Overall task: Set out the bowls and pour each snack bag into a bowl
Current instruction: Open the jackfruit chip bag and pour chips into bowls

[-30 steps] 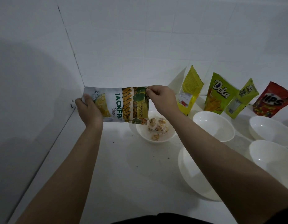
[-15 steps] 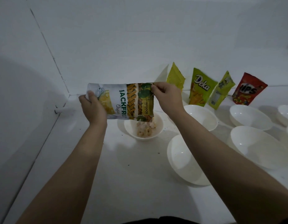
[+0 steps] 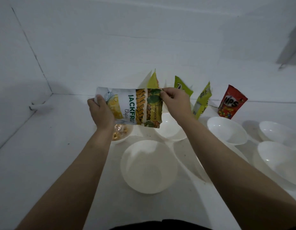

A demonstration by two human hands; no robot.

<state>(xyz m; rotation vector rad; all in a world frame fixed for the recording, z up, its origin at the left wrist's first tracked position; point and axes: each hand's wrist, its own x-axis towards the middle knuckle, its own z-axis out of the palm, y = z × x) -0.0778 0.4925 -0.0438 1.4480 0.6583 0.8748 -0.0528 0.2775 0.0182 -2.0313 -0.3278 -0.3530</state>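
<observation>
A jackfruit chips bag (image 3: 132, 107) lies sideways in the air between my hands. My left hand (image 3: 101, 112) grips its bottom end, and my right hand (image 3: 174, 101) pinches the top corner. Below my left wrist sits a small white bowl (image 3: 122, 137) with snack pieces in it, partly hidden. An empty white bowl (image 3: 149, 166) stands in front of me. Another empty bowl (image 3: 171, 130) sits behind it, under the bag. Further empty bowls (image 3: 227, 130) (image 3: 276, 131) (image 3: 283, 161) stand to the right.
Several snack bags lean on the back wall: a yellow one (image 3: 153, 79), a green one (image 3: 181, 86), a yellow-green one (image 3: 203, 101) and a red one (image 3: 232, 102). White tiled walls close the counter (image 3: 44, 155) at the left and back.
The bag and both hands have shifted right, off the small bowl with snack pieces and over the empty bowl behind the front one. My view has turned rightward, showing more bowls.
</observation>
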